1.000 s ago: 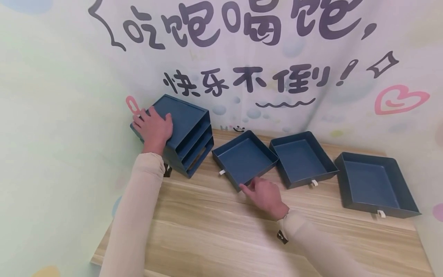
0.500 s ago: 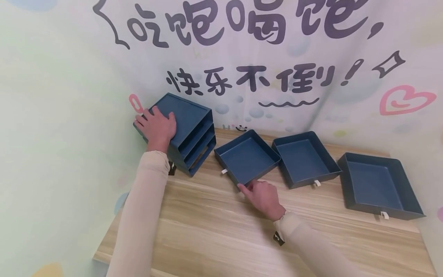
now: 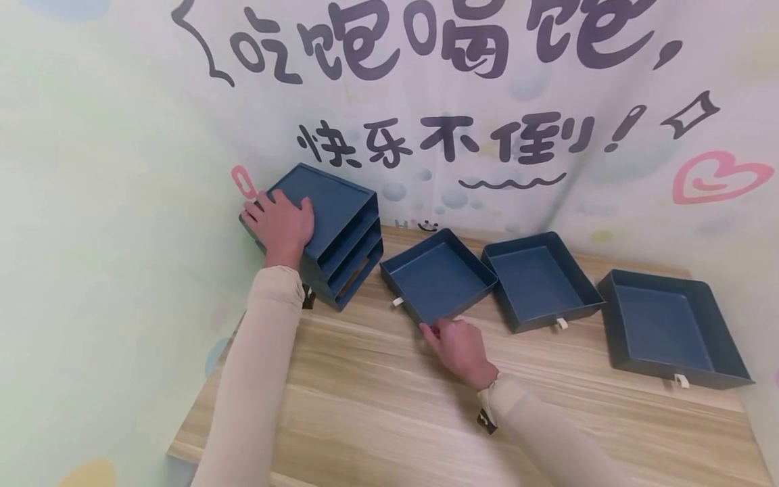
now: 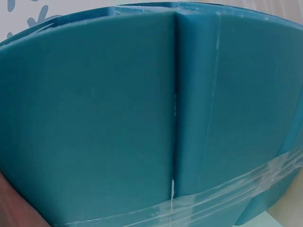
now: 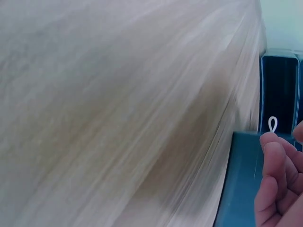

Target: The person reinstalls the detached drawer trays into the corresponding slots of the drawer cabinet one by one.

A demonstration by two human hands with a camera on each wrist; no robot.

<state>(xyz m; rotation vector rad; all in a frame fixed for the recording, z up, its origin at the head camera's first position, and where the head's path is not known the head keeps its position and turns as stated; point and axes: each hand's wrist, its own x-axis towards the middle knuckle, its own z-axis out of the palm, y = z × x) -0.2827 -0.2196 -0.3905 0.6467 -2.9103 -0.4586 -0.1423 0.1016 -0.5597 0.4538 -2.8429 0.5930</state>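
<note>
Well, nearest us a stretch of wooden table (image 3: 365,412) runs under a pair of pale sleeves (image 3: 246,385). Just beyond, we find the right hand (image 3: 459,352), its fingers curled narrow on the near wall of the left drawer (image 3: 441,277), close to a corner; how firmly they hold it, we cannot tell. The right wrist view puts them just beside a white loop (image 5: 272,124).

That drawer lies flat on the table, open side up, touching the right hand and directly beyond it. It looks about square, so we can name no long axis; its looped side faces left and toward us. Roughly level with it, on its right, we have the middle drawer (image 3: 538,281), then the right drawer (image 3: 663,325), their loops facing us.

A little farther back, left of the left drawer and just apart from it, stands the blue cabinet (image 3: 331,196), its open slots facing right and toward us. We judge this relation to matter most: the slots lie left of the right hand's grip, and the looped side is not turned away from them. The left hand (image 3: 281,226), farther from the drawer, rests spread wide on the cabinet top. Behind it all, we see a wall (image 3: 608,203) with dark lettering
</note>
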